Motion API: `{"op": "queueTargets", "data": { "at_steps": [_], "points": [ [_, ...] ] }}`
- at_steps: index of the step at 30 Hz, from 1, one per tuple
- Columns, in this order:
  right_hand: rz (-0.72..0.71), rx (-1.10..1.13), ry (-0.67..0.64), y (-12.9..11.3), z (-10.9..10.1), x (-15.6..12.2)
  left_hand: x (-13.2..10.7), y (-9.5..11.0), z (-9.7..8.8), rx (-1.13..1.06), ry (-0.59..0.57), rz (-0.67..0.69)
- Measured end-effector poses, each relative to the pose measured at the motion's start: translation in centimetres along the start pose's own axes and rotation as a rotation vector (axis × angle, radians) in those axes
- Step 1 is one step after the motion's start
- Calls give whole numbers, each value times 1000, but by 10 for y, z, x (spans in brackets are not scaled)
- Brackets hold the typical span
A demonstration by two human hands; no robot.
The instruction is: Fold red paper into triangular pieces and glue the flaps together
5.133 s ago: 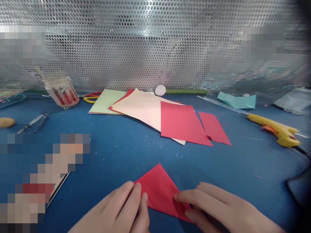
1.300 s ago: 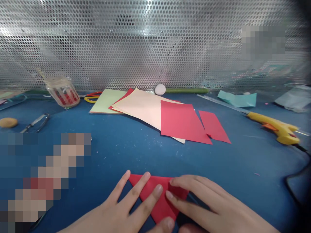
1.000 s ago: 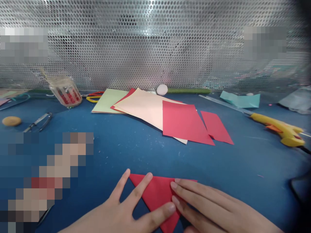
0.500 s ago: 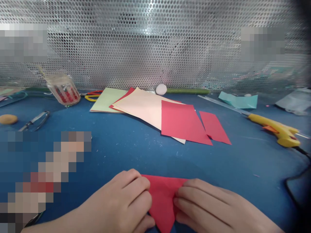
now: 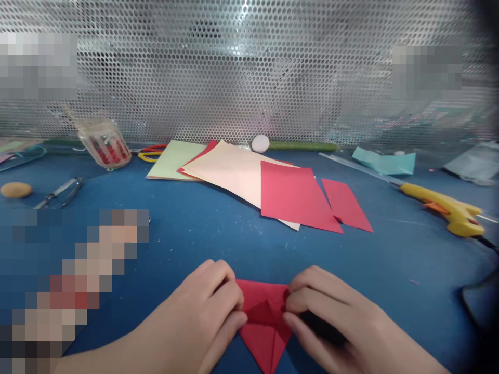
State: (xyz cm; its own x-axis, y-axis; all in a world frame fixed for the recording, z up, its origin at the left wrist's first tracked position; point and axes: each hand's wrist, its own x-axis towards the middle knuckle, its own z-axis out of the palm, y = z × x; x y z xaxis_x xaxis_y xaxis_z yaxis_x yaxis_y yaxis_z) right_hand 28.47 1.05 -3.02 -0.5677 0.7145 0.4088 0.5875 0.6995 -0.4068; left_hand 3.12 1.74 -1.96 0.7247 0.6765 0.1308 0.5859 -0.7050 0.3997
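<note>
Low in the middle of the head view is a folded piece of red paper [image 5: 262, 332], flat along its top edge and narrowing to a point at the bottom. Several creases and a raised flap show on its face. My left hand [image 5: 208, 306] grips the paper's left edge, fingers curled and thumb on the near side. At the right edge, my right hand [image 5: 331, 311] pinches the paper between thumb and fingers. Parts of both paper edges are hidden under the fingers.
Beyond my hands lie a red sheet [image 5: 298, 195], a red strip [image 5: 346, 202], cream sheets [image 5: 230, 171] and green sheets [image 5: 175, 161]. A yellow glue gun [image 5: 448, 208] with a cord lies right. Left are a tilted jar [image 5: 105, 145] and snips [image 5: 60, 192]. A perforated metal screen [image 5: 241, 83] stands behind.
The fingers of my right hand have lifted and bent into a pinch at the paper's edge. My left thumb has moved up. A flap and creases now show on the red paper.
</note>
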Motion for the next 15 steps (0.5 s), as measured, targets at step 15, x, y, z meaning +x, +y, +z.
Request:
{"op": "queueTargets", "data": {
  "at_steps": [15],
  "points": [
    [69, -146, 56, -6, 12, -3, 2, -4, 20, 174, 255, 89]
  ]
}}
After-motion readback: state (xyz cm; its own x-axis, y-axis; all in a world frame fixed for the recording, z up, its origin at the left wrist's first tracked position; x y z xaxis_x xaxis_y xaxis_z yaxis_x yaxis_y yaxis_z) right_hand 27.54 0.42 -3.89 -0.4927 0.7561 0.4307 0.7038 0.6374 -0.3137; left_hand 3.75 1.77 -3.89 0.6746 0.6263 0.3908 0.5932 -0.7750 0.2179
